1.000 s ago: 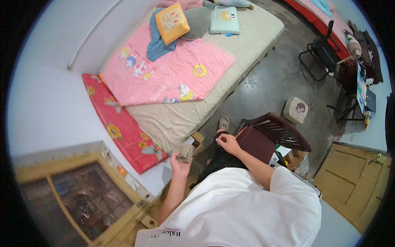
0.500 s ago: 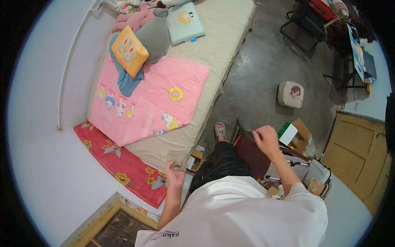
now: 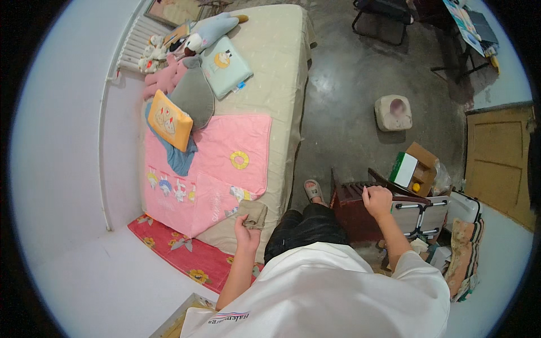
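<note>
A small folded brown cloth [image 3: 253, 215] is gripped by my left hand [image 3: 246, 235], thumb against its near edge. The two are over the near corner of the bed, beside the pink blanket [image 3: 248, 135] with cartoon figures. My right hand [image 3: 378, 201] hangs above the dark red wooden chair [image 3: 350, 217], its fingers curled closed with nothing visible in them. Whether it touches the chair I cannot tell.
The bed [image 3: 282, 84] carries an orange cushion [image 3: 169, 120], a grey cushion [image 3: 194, 96] and plush toys. A beige stool [image 3: 386, 118] stands on the concrete floor. An open cardboard box [image 3: 428, 169] and a folded metal-framed item [image 3: 420, 217] lie to my right, near a wooden door [image 3: 499, 160].
My view has shifted, with the bed now further left and more of its far end showing. My left hand still holds the cloth; the right hand's fingers are more curled.
</note>
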The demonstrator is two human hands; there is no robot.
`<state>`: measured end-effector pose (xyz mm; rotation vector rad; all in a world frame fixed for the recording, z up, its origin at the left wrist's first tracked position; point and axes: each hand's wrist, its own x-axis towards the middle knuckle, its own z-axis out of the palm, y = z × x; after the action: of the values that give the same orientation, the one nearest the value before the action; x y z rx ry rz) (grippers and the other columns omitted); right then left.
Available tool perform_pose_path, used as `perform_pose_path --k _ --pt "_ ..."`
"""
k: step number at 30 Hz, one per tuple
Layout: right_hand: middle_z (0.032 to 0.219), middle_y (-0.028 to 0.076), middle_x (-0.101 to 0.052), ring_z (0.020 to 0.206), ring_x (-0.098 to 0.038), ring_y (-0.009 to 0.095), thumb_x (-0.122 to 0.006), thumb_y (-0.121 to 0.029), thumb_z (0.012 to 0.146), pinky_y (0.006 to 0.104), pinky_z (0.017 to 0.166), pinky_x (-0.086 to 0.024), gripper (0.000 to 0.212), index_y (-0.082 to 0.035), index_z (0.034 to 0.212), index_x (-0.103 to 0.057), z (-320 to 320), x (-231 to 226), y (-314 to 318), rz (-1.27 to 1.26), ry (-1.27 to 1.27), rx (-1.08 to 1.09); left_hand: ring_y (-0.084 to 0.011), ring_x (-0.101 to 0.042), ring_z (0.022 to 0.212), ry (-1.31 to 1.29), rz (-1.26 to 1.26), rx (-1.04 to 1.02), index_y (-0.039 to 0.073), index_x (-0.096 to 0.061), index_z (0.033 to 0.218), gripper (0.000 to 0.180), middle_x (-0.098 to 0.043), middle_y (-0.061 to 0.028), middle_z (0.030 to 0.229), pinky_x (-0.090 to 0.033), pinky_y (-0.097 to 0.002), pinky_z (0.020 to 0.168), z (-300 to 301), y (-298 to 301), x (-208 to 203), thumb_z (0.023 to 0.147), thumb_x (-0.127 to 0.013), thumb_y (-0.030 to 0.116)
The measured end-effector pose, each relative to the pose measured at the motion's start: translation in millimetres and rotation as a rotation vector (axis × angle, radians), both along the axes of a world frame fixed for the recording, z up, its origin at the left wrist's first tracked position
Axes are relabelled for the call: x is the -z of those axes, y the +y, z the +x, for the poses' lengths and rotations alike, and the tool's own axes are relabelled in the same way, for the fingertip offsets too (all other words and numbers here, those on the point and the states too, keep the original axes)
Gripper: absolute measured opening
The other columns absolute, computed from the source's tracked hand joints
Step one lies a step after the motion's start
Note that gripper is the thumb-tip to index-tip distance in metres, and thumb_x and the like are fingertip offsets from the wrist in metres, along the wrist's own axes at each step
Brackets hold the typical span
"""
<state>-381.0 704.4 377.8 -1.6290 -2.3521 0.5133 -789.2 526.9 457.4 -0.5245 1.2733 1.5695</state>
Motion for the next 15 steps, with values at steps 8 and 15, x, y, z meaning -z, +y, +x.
perform_pose_path --k 8,15 --pt "0.067 0.012 -0.066 0.066 -0.065 0.031 -0.065 -0.028 0.088 0.0446 0.065 -0.052 0.032 -0.006 0.066 -0.071 2.9 1.3 -2.4 0.031 -0.02 0.018 -0.0375 -0.061 0.12 0.057 0.021 0.043 -0.001 -0.053 0.129 0.045 -0.062 -0.0177 0.131 -0.05 -0.0504 0.103 -3.5 24.7 -0.7 0.087 -0.055 0.014" --pt "0.069 0.012 -0.067 0.065 -0.065 0.033 -0.067 -0.032 0.088 0.0454 0.062 -0.052 0.029 -0.009 0.072 -0.074 -15.4 -5.6 0.6 0.011 0.107 0.317 -0.0346 -0.063 0.114 0.055 0.087 0.146 0.0 -0.058 0.121 0.035 -0.064 -0.0167 0.124 -0.05 -0.0498 0.103 -0.3 50.1 -13.0 0.088 -0.055 0.014"
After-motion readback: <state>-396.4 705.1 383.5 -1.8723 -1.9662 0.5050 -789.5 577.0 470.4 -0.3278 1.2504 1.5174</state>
